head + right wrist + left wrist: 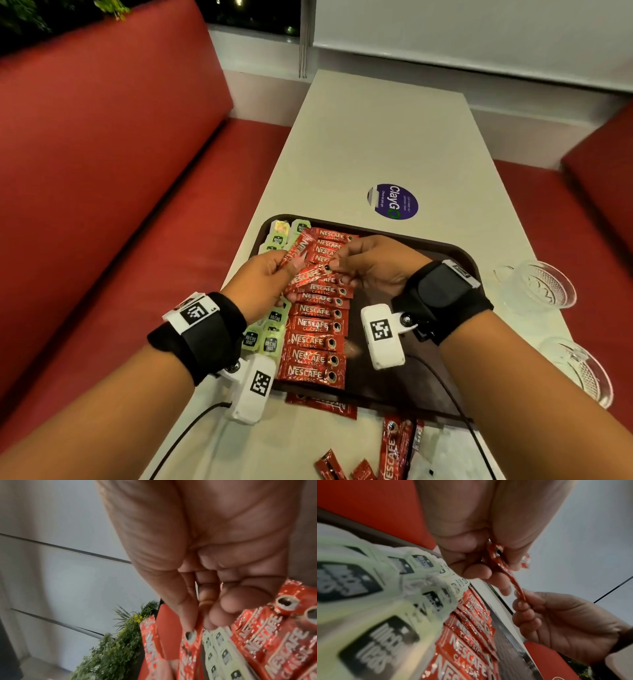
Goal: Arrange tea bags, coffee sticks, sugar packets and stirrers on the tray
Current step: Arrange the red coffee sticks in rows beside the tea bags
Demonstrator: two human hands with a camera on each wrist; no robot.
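A dark brown tray holds a column of pale green tea bags on its left and a row of red Nescafe coffee sticks beside them. Above the row, my left hand grips a coffee stick that points up and right. A second stick spans both hands; my right hand pinches its end. In the left wrist view the right hand pinches the far end of the held stick, above the tea bags. The right wrist view shows the pinched stick.
Loose coffee sticks lie on the white table in front of the tray, with more at the near edge. Two glass bowls stand to the right. A purple sticker lies beyond the tray. Red bench seats flank the table.
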